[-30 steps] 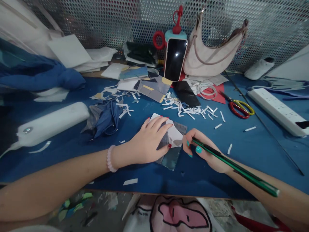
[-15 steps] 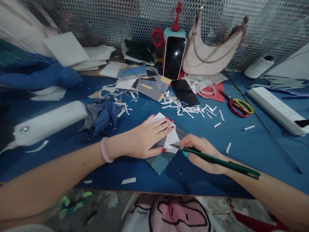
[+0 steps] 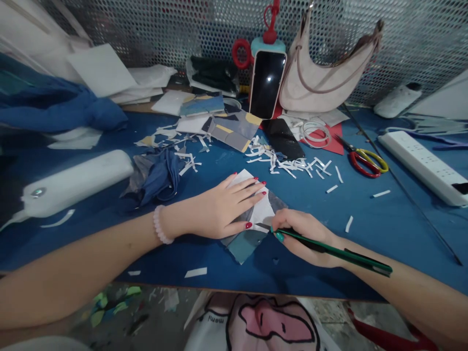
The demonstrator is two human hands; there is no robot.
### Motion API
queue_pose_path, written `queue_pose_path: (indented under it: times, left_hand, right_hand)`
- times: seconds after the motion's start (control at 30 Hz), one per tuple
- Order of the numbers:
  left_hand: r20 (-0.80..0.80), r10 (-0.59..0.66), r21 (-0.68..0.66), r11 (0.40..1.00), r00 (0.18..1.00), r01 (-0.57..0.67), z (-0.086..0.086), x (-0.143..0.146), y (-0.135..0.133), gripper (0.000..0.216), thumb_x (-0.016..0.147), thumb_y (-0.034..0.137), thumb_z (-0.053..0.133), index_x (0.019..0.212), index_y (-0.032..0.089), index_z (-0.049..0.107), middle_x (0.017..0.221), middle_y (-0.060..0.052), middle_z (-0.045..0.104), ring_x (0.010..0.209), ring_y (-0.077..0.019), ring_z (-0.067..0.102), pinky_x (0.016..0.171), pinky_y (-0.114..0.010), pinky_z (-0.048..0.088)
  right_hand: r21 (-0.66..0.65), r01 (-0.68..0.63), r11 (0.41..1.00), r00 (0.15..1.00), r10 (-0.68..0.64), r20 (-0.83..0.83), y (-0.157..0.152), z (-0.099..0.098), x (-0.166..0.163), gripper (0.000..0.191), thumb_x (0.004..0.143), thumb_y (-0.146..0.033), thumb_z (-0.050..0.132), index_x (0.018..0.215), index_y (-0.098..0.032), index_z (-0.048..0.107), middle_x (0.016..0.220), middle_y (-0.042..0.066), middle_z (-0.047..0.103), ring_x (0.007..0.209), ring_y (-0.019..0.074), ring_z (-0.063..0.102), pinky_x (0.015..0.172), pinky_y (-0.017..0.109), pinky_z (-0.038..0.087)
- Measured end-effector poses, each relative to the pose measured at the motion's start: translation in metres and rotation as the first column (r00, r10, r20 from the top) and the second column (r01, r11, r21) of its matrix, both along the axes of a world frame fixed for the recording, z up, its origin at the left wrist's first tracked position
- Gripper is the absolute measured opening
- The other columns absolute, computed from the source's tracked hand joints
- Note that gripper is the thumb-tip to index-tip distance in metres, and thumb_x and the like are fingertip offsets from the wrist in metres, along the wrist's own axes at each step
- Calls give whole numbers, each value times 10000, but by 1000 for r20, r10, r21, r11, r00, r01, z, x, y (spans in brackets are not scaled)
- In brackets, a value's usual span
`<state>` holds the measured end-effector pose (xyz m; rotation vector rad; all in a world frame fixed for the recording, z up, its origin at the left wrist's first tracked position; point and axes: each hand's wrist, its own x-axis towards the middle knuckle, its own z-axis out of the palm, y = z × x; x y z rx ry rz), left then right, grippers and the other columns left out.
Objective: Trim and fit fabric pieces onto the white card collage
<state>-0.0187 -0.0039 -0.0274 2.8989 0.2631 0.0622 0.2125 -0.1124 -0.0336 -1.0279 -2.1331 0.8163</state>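
Note:
My left hand (image 3: 223, 207) lies flat with its fingers spread, pressing on a white piece of paper (image 3: 261, 212). Under that paper is a grey-blue sheet (image 3: 244, 247), part of it hidden by the hand. In my right hand (image 3: 307, 236) is a green craft knife (image 3: 340, 253), gripped near its blade end with the handle pointing back along my forearm. The knife's blade touches or hovers just over the lower edge of the white paper, close to my left thumb; which of the two I cannot tell.
Paper strips (image 3: 288, 165) are scattered beyond my hands. Scissors (image 3: 367, 162) and a white power strip (image 3: 424, 165) lie to the right. A phone (image 3: 268, 85) stands upright at the back beside a pale handbag (image 3: 329, 83). Crumpled blue fabric (image 3: 157, 178) lies left.
The knife tip and my right hand have shifted slightly down toward me along the paper's edge. My left hand stays on the paper. The whole view has moved slightly.

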Motion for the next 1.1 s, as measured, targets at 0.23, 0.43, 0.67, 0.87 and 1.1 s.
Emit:
queue_pose_path:
  times: [0.23,0.43,0.67,0.87,1.1]
  left_hand:
    - [-28,-5,-7,1000,1000,5,0,0,0,655,1043,461,383,1586,112,274,1643,-178,285,1549,-337,198,1239,-589,158]
    - [-58,-4,1,1000,998,5,1,1,1,655,1050,463,361,1589,105,257,1656,-170,254,1556,-327,171,1244,-574,141]
    - [-60,-8,12,1000,998,8,0,1,1,660,1049,456,362,1584,83,261,1654,-185,252,1554,-335,177,1237,-586,155]
    - [-65,-5,7,1000,998,6,1,1,1,649,1049,454,359,1587,105,260,1656,-174,255,1554,-330,178,1237,-584,153]
    - [-60,-31,42,999,998,33,0,1,1,658,1060,444,340,1580,51,255,1655,-199,237,1544,-360,195,1217,-612,188]
  right_hand:
    - [28,-2,1000,1000,2,23,-1,-3,1,205,796,-104,417,919,-258,470,733,-31,567,582,123,482,607,241,440]
    - [0,-40,999,999,40,-28,1,5,0,217,810,-73,405,920,-256,441,691,-62,511,539,107,440,557,231,393]
    - [-76,-64,995,996,59,-65,1,7,2,186,862,-86,405,936,-253,442,677,-73,528,532,106,447,576,243,398]
    - [-149,-58,987,997,51,-49,0,10,3,190,883,-69,408,942,-245,445,717,-61,547,573,99,472,587,230,389]
    - [-213,-69,975,997,58,-58,0,11,4,138,907,-110,413,946,-237,450,708,-61,521,584,100,451,587,226,383]
